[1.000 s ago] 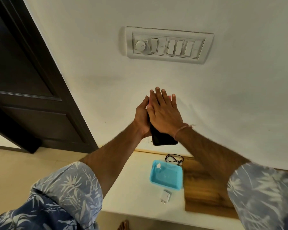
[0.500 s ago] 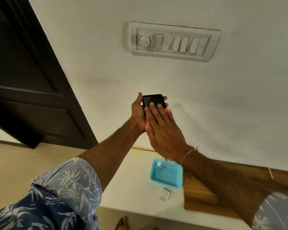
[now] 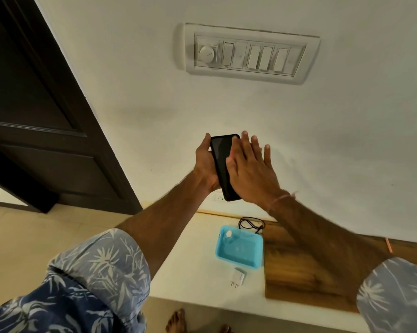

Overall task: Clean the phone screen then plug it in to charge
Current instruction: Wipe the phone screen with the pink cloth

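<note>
A black phone (image 3: 221, 156) is held upright in front of the white wall, dark screen facing me. My left hand (image 3: 204, 164) grips its left edge and back. My right hand (image 3: 250, 169) lies flat against the right side of the screen, fingers spread and blurred; whether a cloth sits under the palm is hidden. Below on the white counter lie a white charger plug (image 3: 237, 277) and a coiled black cable (image 3: 250, 224). A white wall socket (image 3: 219, 196) peeks out behind the phone's lower end.
A light blue tray (image 3: 240, 246) sits on the counter next to a wooden board (image 3: 298, 267). A switch panel (image 3: 248, 55) is on the wall above. A dark door (image 3: 39, 111) stands at left. Bare toes (image 3: 176, 320) show below the counter edge.
My right hand slid down the screen, then back up and off toward the right side. The phone's upper left screen is now uncovered. My left hand keeps its hold.
</note>
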A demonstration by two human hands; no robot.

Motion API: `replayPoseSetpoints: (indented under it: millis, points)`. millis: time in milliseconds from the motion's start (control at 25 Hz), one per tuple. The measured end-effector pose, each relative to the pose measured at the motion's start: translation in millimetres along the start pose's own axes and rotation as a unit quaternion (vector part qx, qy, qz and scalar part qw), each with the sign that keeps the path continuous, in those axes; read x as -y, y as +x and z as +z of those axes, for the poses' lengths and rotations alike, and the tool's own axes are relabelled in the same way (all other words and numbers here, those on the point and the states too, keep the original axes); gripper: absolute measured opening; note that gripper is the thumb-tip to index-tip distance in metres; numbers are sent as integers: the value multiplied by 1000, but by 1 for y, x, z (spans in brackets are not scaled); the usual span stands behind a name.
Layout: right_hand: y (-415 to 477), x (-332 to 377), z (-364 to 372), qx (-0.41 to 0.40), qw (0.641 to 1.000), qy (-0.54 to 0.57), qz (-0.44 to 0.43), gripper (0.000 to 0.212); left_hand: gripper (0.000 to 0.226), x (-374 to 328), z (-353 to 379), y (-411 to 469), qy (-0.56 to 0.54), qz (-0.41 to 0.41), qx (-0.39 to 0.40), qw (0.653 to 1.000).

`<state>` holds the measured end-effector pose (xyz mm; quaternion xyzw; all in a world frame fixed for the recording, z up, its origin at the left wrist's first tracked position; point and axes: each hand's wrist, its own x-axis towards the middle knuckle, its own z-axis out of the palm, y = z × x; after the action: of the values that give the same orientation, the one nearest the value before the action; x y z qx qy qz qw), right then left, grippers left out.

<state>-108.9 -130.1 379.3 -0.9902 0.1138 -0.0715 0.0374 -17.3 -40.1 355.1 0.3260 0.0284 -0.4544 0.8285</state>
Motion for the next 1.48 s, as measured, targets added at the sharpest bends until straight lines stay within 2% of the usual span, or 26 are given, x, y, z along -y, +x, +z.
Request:
replayPoseSetpoints:
  millis: [80,200,320,480,560,680,760,840,880,1000,1160,1320,1480]
  points:
    - [21,9,-3,-4,1000,11,-3,59,75,3,6,-3,-8,-3,19,1000]
    - [30,25,-4,-21,999,6,-49,57,61,6,6,-7,-61,35,48,996]
    - [6,28,-2,-22,991,-24,-126,56,75,2,-4,-11,-55,39,73,995]
    - [-37,9,-2,-51,971,-27,-233,51,92,2,-15,-17,-46,-3,100,994]
    - [-41,-6,-6,-57,976,7,-212,43,96,4,-14,-17,-48,-12,91,995]
    - [-15,-19,-14,-57,991,42,-109,31,88,2,-9,-15,-41,-19,46,998]
    - [11,-20,-20,-34,996,75,-43,26,82,6,-4,-15,-18,-21,24,999]
    - [29,-11,-22,-12,992,121,-24,23,79,9,1,-16,-10,-19,23,1000]
    - [33,-3,-21,-15,993,116,-31,27,75,9,3,-17,-15,-21,35,999]
    - [27,20,-13,-48,997,4,-67,50,64,4,7,-20,-42,-11,80,996]
    - [-1,33,-9,-45,991,-66,-105,57,80,-4,2,-21,-23,9,128,991]
    - [-51,25,7,-21,985,-36,-169,58,89,-13,-8,-20,-10,23,119,993]
    - [-59,10,7,-3,988,-21,-154,57,93,-10,-12,-18,-52,46,64,996]
